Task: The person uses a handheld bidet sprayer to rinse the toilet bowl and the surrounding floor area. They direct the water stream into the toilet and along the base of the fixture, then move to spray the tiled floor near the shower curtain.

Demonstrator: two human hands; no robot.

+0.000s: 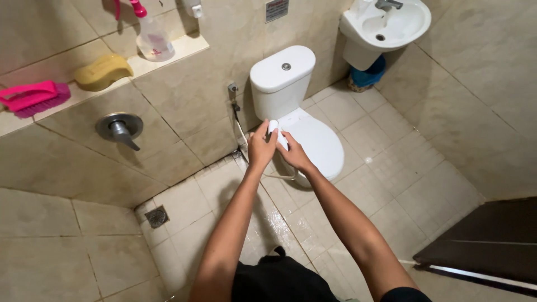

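Note:
Both arms reach forward over the wet tiled floor toward a white toilet (313, 134) with its lid down. My left hand (261, 148) and my right hand (293, 154) together grip a white bidet sprayer head (273, 130), held just in front of the toilet's left side. A thin hose (274, 176) loops from under my hands toward the wall valve (233, 89). The sprayer's lower part is hidden by my fingers.
A wall ledge holds a pink scrub brush (33, 96), a yellow sponge (103, 71) and a spray bottle (154, 36). Below it is a metal shower handle (119, 127). A floor drain (156, 216), a white sink (389, 25), a blue bucket (368, 75) and a dark door (492, 240) are around.

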